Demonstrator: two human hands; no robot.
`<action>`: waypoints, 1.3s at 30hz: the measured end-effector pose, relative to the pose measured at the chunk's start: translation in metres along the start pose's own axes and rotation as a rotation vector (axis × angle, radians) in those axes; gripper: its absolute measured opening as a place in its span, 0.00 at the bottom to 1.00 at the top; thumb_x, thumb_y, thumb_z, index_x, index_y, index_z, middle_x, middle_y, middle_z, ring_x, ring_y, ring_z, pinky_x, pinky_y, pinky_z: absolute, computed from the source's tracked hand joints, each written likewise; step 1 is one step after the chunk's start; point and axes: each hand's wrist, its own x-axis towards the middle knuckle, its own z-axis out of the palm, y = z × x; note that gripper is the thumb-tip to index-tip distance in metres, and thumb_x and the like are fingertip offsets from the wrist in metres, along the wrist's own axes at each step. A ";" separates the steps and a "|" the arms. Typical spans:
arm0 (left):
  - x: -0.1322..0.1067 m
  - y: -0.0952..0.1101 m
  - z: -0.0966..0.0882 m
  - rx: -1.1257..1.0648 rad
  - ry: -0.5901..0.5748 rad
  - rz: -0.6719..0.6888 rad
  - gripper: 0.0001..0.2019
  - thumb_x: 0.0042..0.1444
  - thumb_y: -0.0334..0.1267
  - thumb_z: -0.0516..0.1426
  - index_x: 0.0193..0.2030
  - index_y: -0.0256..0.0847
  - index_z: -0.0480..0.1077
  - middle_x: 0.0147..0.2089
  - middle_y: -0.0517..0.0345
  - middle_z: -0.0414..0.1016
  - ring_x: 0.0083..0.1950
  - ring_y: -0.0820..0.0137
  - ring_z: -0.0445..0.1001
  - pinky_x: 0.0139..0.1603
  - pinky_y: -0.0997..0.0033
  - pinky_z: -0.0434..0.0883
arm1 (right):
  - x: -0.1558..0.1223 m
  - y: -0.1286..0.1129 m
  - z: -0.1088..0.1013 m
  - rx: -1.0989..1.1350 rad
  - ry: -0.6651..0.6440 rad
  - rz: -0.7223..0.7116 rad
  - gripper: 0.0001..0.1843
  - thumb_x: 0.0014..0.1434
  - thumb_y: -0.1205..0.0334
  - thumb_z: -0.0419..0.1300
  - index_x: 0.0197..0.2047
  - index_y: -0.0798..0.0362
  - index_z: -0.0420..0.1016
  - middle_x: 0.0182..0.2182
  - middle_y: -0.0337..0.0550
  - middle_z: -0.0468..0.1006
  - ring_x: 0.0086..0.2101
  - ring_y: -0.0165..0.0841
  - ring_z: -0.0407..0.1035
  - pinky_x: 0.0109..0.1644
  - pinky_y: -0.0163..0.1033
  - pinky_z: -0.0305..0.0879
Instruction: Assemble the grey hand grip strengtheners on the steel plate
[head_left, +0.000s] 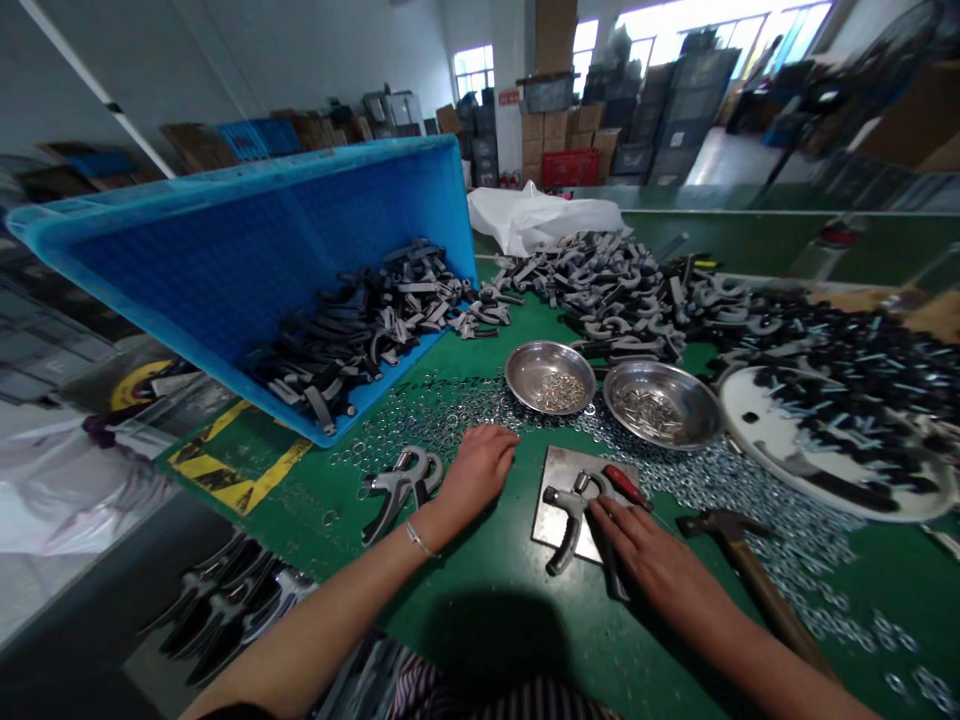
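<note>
On a small metal plate [553, 490] lies a grey and black hand grip strengthener [571, 508] with a coil spring at its top. My right hand [637, 545] closes on its right-hand handle, the thumb hidden. A red-handled tool [627, 486] lies on the plate just beyond my fingers. To the left, my left hand [484, 465] rests low over the green table at the edge of the loose metal rings [420, 415]. Its fingers are curled together, and whatever is in them is hidden. A second hand grip strengthener [401, 485] lies beside my left wrist.
A tipped blue crate [300, 210] holds grey handles. Two steel bowls [536, 365] [701, 405] of small metal parts stand ahead. A hammer [757, 570] lies right. Behind are piled handles [600, 280] and a white tray [757, 430] with black parts.
</note>
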 end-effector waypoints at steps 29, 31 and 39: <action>-0.025 0.026 0.012 -0.157 -0.233 0.067 0.11 0.68 0.34 0.50 0.47 0.41 0.74 0.47 0.54 0.76 0.50 0.65 0.71 0.57 0.62 0.63 | -0.001 0.002 -0.001 0.026 -0.027 0.029 0.32 0.61 0.79 0.47 0.69 0.61 0.59 0.62 0.59 0.70 0.58 0.45 0.67 0.56 0.47 0.73; -0.025 0.028 0.011 -0.159 -0.235 0.068 0.11 0.68 0.34 0.50 0.48 0.41 0.74 0.48 0.54 0.76 0.50 0.65 0.71 0.57 0.62 0.63 | -0.005 0.002 0.002 0.038 -0.022 0.034 0.35 0.61 0.79 0.47 0.71 0.60 0.54 0.63 0.59 0.69 0.59 0.45 0.65 0.57 0.48 0.73; -0.024 0.041 0.012 -0.129 -0.239 0.105 0.12 0.68 0.33 0.50 0.49 0.42 0.74 0.48 0.54 0.76 0.51 0.64 0.70 0.58 0.62 0.62 | 0.000 0.003 -0.001 0.171 -0.049 0.103 0.33 0.62 0.78 0.46 0.70 0.57 0.59 0.63 0.60 0.68 0.60 0.43 0.66 0.60 0.50 0.69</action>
